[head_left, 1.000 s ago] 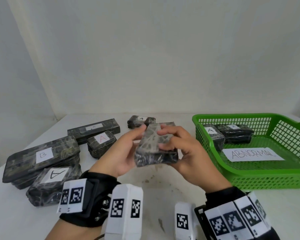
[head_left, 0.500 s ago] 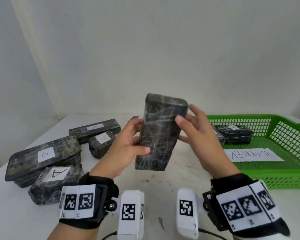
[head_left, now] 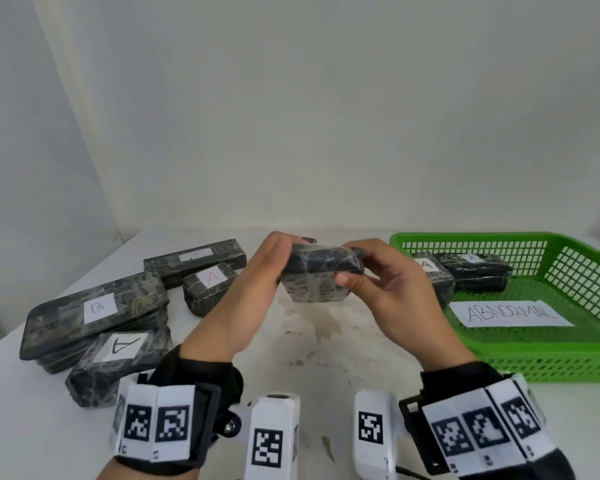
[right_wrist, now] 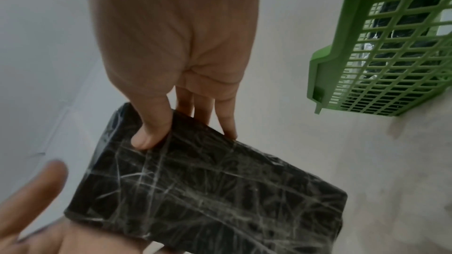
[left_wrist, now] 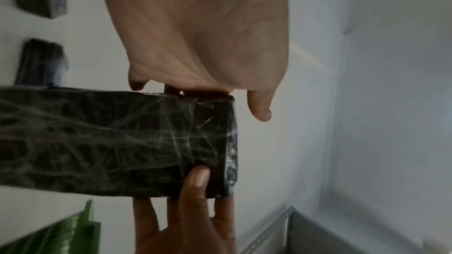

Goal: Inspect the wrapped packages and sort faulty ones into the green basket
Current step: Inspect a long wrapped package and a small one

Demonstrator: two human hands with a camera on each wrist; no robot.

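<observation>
A dark wrapped package [head_left: 321,277] is held above the white table [head_left: 312,344] between both hands. It is gripped at its left end by the left hand [head_left: 246,289] and pinched at its right end by the right hand [head_left: 392,292] (thumb near, fingers far). The green basket [head_left: 551,355] sits to the right, with two packages inside.
</observation>
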